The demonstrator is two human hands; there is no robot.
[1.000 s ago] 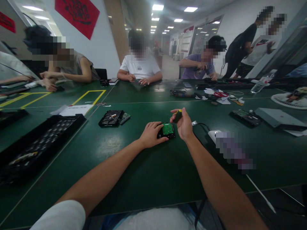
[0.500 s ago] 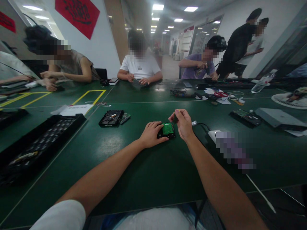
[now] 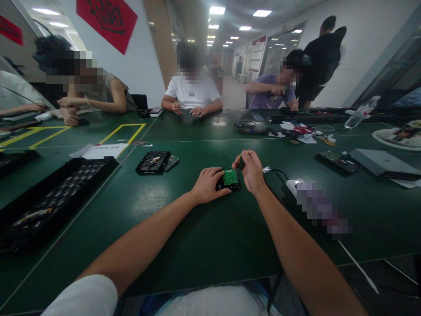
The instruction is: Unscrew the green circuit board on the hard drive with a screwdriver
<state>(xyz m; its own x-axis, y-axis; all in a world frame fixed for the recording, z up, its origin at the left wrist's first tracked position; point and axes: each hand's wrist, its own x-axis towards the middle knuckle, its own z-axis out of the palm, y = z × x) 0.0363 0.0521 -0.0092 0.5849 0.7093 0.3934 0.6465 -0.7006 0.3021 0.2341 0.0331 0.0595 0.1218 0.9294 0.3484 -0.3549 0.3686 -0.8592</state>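
A small black hard drive (image 3: 229,181) with a green circuit board facing up lies on the green table (image 3: 204,237) in front of me. My left hand (image 3: 207,184) rests on its left side, fingers curled over the edge, holding it in place. My right hand (image 3: 252,171) is closed around a screwdriver (image 3: 241,161) with a dark handle, held upright over the drive's right corner. The tool's tip is hidden by my fingers.
Another opened drive (image 3: 154,161) lies to the left, beside a long black tray (image 3: 52,197). A white device with a cable (image 3: 294,184) sits right of my hand. More boards (image 3: 335,159) and a grey box (image 3: 381,161) lie at the right. Several people sit across the table.
My right hand has dropped a little with the screwdriver, so its yellow-tipped handle is now mostly covered by my fingers. The left hand has stayed on the drive. People at the back right have moved.
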